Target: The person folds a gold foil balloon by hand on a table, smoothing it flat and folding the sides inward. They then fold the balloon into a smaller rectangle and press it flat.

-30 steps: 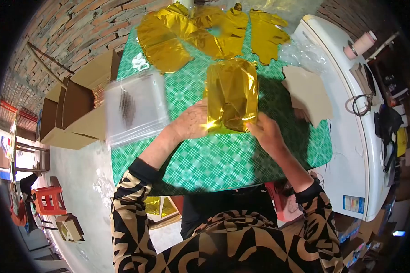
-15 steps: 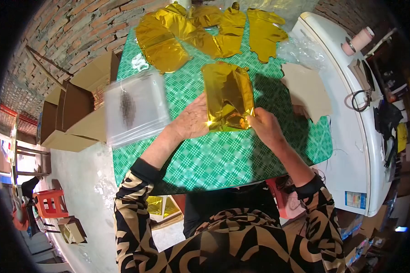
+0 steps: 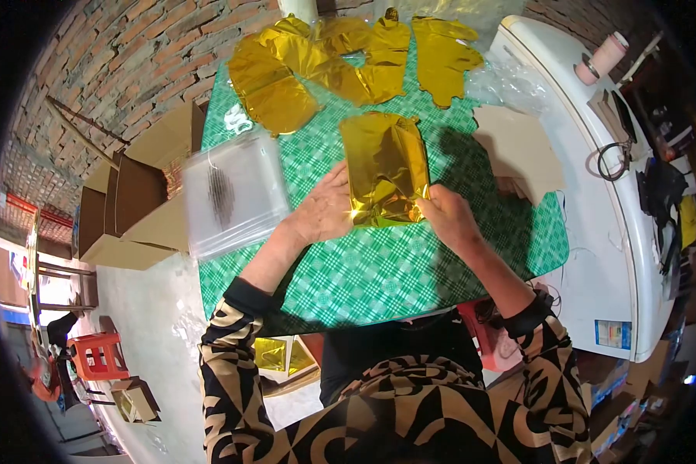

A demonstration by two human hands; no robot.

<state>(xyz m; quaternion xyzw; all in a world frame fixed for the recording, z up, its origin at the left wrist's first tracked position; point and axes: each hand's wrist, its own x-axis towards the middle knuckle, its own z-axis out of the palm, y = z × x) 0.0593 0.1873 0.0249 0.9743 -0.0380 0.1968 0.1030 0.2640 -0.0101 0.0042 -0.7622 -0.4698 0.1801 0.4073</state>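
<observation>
A folded gold foil sheet lies over the green patterned tablecloth, its lower part crinkled and shiny. My right hand pinches its lower right edge between thumb and fingers. At its left edge is my left hand, fingers stretched out and laid flat, the fingertips touching or just under the foil. Larger gold foil pieces are spread along the far side, with another foil piece at their right.
Clear plastic bags are stacked on the left, beside an open cardboard box. Flat cardboard and crumpled clear plastic lie to the right. A white appliance borders the right side. A red stool stands on the floor.
The view has shifted slightly. Both hands remain at the folded foil in nearly the same pose, and the foil's lower part is creased a little differently.
</observation>
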